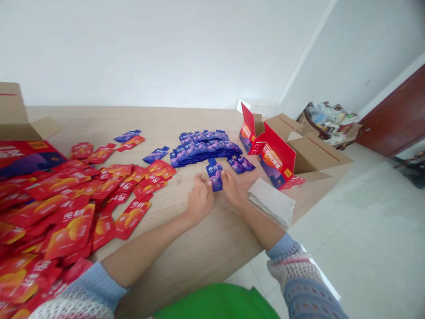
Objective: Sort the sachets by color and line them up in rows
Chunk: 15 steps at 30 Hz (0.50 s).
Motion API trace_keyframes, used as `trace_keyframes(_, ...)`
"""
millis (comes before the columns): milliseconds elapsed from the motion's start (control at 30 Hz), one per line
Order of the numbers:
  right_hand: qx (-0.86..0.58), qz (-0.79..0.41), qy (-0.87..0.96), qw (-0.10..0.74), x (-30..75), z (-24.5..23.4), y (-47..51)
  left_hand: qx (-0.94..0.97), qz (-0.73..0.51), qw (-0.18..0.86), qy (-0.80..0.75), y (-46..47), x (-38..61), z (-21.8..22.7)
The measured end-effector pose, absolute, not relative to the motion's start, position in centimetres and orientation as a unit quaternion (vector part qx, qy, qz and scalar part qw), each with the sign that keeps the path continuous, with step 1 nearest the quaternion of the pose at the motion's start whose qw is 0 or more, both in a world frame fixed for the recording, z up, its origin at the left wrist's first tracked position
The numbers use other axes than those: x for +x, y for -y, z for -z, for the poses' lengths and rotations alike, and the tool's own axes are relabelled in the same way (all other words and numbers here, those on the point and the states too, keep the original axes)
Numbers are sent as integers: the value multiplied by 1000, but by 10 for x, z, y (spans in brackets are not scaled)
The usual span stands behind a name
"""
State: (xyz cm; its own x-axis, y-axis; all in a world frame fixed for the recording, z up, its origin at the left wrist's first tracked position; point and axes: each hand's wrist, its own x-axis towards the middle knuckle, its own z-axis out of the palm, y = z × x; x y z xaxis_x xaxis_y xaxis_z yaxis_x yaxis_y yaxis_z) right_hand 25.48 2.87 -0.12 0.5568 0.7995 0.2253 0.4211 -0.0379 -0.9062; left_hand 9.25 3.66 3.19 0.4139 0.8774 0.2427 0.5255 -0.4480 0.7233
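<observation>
Both of my hands hold one blue pouch (215,175) flat on the wooden table (186,248). My left hand (199,199) pinches its left edge with curled fingers. My right hand (231,188) grips its right edge. Just beyond lies a stack of several blue pouches (206,148), and two more blue pouches (241,165) lie to the right of the held one. A large spread of red pouches (66,208) covers the table's left side.
An open red display carton (277,161) and a brown cardboard box (308,153) stand at the table's right end. Folded grey paper (272,201) lies near the right edge. Another cardboard box (15,115) sits at far left. A cluttered chair (328,122) stands by the wall.
</observation>
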Motion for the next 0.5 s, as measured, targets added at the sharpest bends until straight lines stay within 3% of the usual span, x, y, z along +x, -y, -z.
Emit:
trace_keyframes(200, -760, -166, 382, 499, 341, -11, -27, 792, -310, 225, -475, -60, 57, 0)
trace_keyframes(500, -831, -85, 318, 448, 412, -22, -23, 823, -170, 218, -496, -68, 58, -11)
